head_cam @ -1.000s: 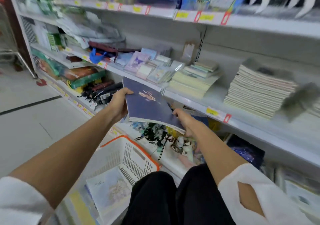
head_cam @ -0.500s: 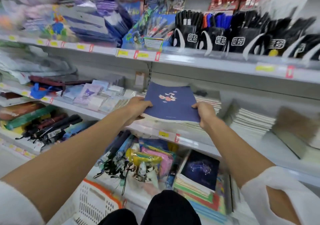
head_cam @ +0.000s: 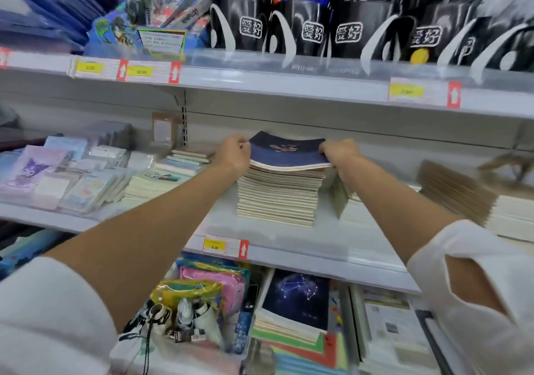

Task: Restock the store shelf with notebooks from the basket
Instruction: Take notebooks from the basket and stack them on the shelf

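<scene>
I am gripping a dark blue notebook [head_cam: 286, 150] with both hands, one at each side. My left hand [head_cam: 232, 155] is curling its fingers round the left edge. My right hand [head_cam: 339, 150] is pinching the right edge, so the hands are sitting apart with the whole cover between them.

The notebook is lying at the centre of the frame on top of a tall stack [head_cam: 277, 201] of pale-edged notebooks. Its cover is bowing up a little in the middle, and its near edge is touching the top of the stack. The stack is standing on the middle shelf [head_cam: 260, 234], set back from the front lip. Below it on that lip, a yellow price tag [head_cam: 214, 244] is showing, with a red arrow just beside it.

Left of the stack, low piles [head_cam: 173, 172] of pale notebooks are lying flat. Further left, packets [head_cam: 43, 172] in clear wrap are leaning in rows. At the right of the frame a brown stack [head_cam: 456, 192] is showing, too blurred to read.

Along the top of the frame, black pen cups [head_cam: 248, 27] with white lettering are standing in a row, holding black, blue and red pens. At the bottom centre a star notebook [head_cam: 297, 296] is lying on a coloured pile, with pink pouches [head_cam: 213, 285] just to its left. My white sleeves [head_cam: 43, 317] are filling both lower corners.
</scene>
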